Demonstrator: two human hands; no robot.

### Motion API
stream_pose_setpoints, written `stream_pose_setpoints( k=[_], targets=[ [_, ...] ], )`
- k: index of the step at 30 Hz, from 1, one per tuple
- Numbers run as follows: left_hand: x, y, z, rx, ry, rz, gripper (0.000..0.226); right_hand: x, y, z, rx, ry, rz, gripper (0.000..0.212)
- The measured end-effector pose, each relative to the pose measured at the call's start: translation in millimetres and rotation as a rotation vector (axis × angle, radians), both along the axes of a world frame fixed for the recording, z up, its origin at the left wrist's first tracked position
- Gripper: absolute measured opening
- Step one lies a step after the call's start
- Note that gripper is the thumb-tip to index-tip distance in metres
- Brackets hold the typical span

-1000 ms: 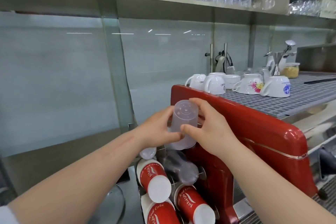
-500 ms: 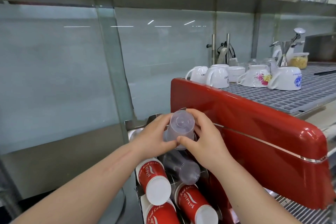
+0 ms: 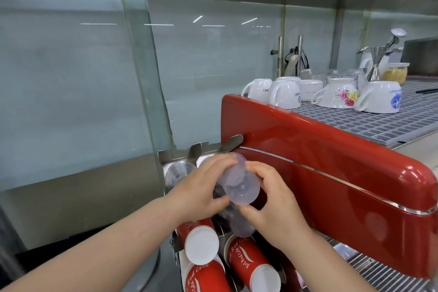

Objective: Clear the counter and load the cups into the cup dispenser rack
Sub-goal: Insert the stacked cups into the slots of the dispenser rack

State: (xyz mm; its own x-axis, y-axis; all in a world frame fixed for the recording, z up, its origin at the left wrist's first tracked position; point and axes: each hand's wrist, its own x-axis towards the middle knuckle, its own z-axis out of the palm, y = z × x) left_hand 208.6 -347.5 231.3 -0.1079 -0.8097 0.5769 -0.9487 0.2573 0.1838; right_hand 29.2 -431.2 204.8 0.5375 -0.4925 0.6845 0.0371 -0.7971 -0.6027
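Together grip the clear plastic cup (image 3: 239, 185) from both sides, left hand (image 3: 201, 189) and right hand (image 3: 272, 204) closed on its wall just in front of the upper slot of the cup dispenser rack (image 3: 201, 149). Best kept in line with the slot and fed in gently, rim first, fingertips sliding back so nothing gets pinched or crushed. Lies tilted, long axis running from near base, facing the camera, up and away toward the rack, above the red paper cups (image 3: 201, 244).
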Motion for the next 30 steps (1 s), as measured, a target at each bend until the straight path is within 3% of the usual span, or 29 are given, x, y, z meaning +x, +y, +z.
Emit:
stream_pose_setpoints(
  k=[4,15,25,30],
  targets=[
    [7,3,-12,0.018,-0.060,-0.002,0.076,6,-1,-12,-0.114,0.042,0.005,0.064],
    [21,3,-11,-0.004,0.071,0.051,0.077,28,-5,-2,-0.225,0.006,-0.017,0.066],
    [12,1,-11,-0.031,-0.021,0.023,0.077,19,-5,-8,-0.170,-0.036,0.013,0.064],
    [12,4,-11,-0.010,0.097,0.073,0.082,25,-6,-1,-0.223,-0.039,0.013,0.066]
  ],
)
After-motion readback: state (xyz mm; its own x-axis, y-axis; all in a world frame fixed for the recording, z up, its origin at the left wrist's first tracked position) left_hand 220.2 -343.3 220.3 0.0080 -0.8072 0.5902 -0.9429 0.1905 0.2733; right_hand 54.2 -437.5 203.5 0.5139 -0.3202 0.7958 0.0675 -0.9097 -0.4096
